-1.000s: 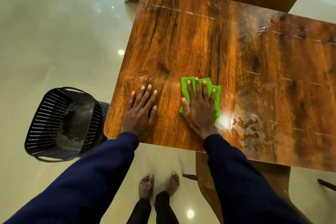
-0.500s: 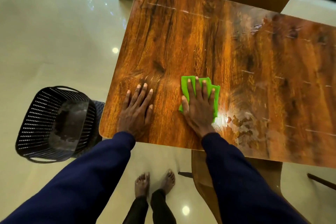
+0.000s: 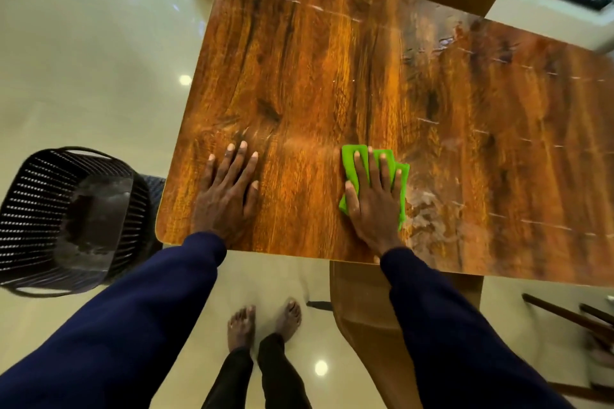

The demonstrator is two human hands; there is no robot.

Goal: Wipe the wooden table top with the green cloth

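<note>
Table (image 3: 332, 76): glossy wood-grain top; its right end runs out of view.
Cloth (image 3: 348, 161): green, folded, lying near the table's near edge, right of centre. Most of it is hidden under the right hand (image 3: 373, 209); only its edges show.
Right hand: flat, fingers straight and spread, pressing the cloth down.
Left hand (image 3: 226, 199): flat on bare wood by the near left corner, fingers spread, gripping nothing.
Smears (image 3: 428, 209): pale, just right of the cloth, hard to make out.
Basket (image 3: 40, 209): black, slatted, on the floor (image 3: 83, 60) left of the table, partly cut off.
Chair (image 3: 365, 325): under the near edge, mostly hidden.
</note>
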